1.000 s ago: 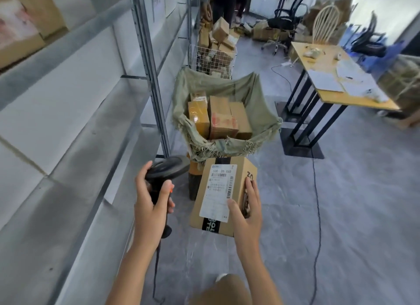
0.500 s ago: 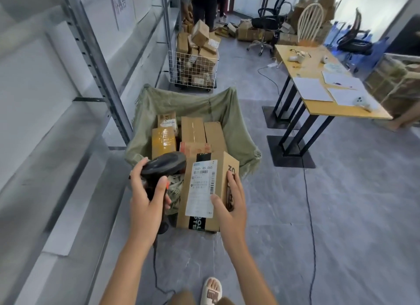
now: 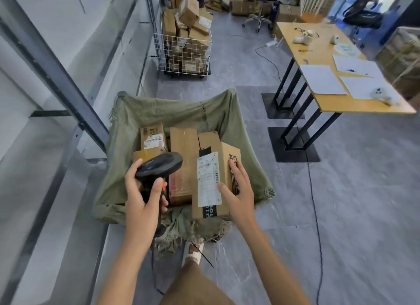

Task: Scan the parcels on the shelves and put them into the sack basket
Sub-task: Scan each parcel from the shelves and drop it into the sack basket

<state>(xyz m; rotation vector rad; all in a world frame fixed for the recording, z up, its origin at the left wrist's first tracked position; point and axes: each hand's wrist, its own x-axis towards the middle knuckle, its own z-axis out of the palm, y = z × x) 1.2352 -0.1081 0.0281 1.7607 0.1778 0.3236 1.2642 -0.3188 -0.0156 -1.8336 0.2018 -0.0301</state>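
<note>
Cardboard parcel (image 3: 216,179) — boxy, over green sack basket (image 3: 159,109)

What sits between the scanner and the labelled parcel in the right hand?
In the head view, a taped brown box already lying in the sack basket shows between the scanner and the labelled parcel.

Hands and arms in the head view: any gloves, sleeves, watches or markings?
None visible. Both the left hand and the right hand are bare, with no gloves and no rings that can be made out. Both forearms are uncovered down to the bottom edge of the frame, so no sleeve shows. No watch, wristband or other marking on either wrist.
</note>
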